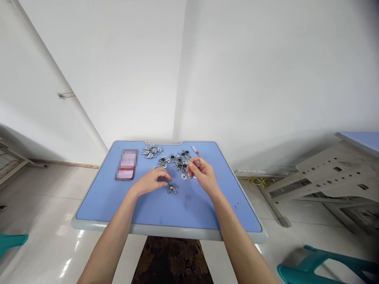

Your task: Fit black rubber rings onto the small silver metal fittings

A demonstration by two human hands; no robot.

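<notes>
My left hand hovers over the blue table with fingers curved and apart, holding nothing. Just beside its fingertips lies a single small metal latch-like part with a dark round centre and a lever. My right hand is closed in a pinch at the right edge of a pile of similar metal parts. A thin metal tip and a clear, shiny end show at its fingers; the fingers hide the rest, so I cannot tell its exact kind. Several more metal parts lie in a group farther back.
A phone lies at the left of the blue table. A red-and-white pen-like item rests behind the right hand. Teal stools stand on the floor, a second desk at right, a white wall behind.
</notes>
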